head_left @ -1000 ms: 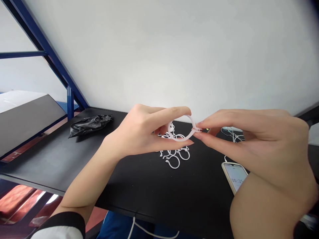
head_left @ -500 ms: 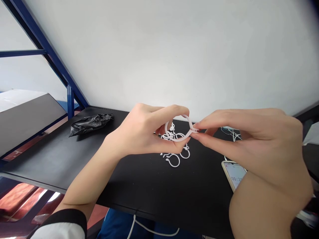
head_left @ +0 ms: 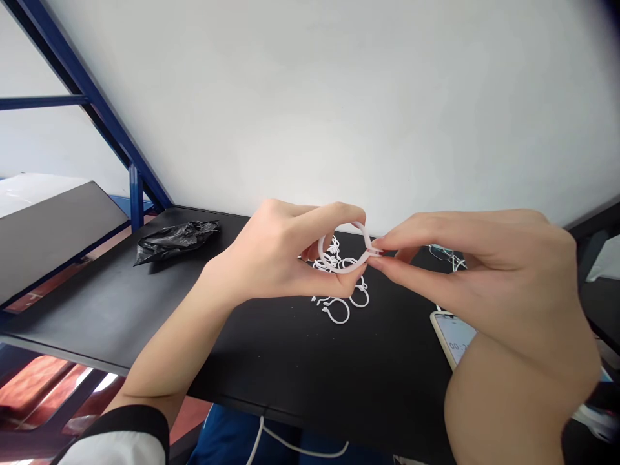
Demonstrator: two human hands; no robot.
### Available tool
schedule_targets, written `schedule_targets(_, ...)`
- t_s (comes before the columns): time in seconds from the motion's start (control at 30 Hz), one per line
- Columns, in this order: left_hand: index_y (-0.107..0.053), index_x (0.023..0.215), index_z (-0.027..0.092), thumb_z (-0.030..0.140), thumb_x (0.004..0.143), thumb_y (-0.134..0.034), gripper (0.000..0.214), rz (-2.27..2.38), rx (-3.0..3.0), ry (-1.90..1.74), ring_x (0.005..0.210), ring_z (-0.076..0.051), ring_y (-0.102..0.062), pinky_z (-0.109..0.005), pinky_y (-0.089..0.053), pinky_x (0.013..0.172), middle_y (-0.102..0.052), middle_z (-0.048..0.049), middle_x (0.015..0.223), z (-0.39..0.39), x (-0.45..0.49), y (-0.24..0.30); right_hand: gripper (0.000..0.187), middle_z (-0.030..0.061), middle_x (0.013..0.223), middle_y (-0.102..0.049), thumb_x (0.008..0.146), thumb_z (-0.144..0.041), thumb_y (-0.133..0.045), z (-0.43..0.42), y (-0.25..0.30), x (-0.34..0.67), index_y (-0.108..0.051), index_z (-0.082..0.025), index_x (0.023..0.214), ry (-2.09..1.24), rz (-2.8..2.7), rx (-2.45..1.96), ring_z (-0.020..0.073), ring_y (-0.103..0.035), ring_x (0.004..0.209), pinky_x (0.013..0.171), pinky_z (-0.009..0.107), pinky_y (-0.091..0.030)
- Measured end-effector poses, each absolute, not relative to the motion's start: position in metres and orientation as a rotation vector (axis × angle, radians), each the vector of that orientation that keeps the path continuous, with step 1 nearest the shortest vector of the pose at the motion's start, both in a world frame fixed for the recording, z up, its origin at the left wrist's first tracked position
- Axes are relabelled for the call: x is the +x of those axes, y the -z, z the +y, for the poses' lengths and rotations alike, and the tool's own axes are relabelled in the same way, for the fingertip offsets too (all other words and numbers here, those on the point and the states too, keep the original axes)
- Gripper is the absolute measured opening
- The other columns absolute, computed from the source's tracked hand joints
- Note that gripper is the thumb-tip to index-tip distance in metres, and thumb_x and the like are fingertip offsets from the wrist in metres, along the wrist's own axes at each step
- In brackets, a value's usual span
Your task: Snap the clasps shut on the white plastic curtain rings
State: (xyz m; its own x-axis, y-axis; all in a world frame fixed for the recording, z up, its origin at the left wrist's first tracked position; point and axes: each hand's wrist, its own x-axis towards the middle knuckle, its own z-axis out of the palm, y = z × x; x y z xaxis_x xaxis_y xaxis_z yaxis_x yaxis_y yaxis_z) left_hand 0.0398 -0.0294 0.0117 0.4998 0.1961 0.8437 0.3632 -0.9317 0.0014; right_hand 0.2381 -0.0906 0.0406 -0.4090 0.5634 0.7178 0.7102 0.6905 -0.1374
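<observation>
A white plastic ring (head_left: 346, 269) is held up above the black desk, between my two hands. My left hand (head_left: 283, 252) grips its round loop, index finger over the top and thumb below. With thumb and index finger, my right hand (head_left: 504, 271) pinches the ring's two end tabs on the right side. The tabs lie close together; fingertips partly cover them, so I cannot tell whether they are locked. Behind and below the ring, several similar white rings (head_left: 338, 312) lie in a loose pile on the desk, partly hidden by my left hand.
A crumpled black plastic bag (head_left: 177, 241) lies on the left of the black desk (head_left: 300, 368). At right, a phone (head_left: 454, 336) showing a timer is partly behind my right hand, with thin white cables (head_left: 453, 260) near it. A blue metal frame (head_left: 97, 97) slants along the left.
Both hands and the ring have shifted very slightly left. The grip on the ring stays the same.
</observation>
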Motion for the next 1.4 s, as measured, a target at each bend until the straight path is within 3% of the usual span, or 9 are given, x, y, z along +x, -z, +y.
schedule_targets(0.77, -0.060, 0.092, 0.022, 0.025, 0.074, -0.066, 0.019, -0.492, -2.565, 1.385, 0.042, -0.004, -0.043, -0.017, -0.034, 0.043, -0.048, 0.0104, 0.051, -0.0298, 0.0392, -0.0125, 0.019, -0.0148, 0.068, -0.068, 0.079, -0.010, -0.074, -0.0904, -0.0410, 0.2385, -0.064, -0.026, 0.076, 0.295, -2.121, -0.976, 0.0026, -0.062, 0.056, 0.053, 0.016, -0.047)
schedule_targets(1.4, -0.060, 0.091, 0.024, 0.021, 0.073, -0.065, 0.019, -0.443, -2.561, 1.409, 0.040, -0.004, -0.044, -0.018, -0.034, 0.042, -0.046, 0.0116, 0.048, -0.0300, 0.0386, -0.0136, 0.016, -0.0085, 0.070, -0.071, 0.083, -0.012, -0.069, -0.0915, -0.0412, 0.2382, -0.064, -0.026, 0.076, 0.276, -2.136, -1.001, 0.0105, -0.067, 0.059, 0.053, 0.024, -0.052)
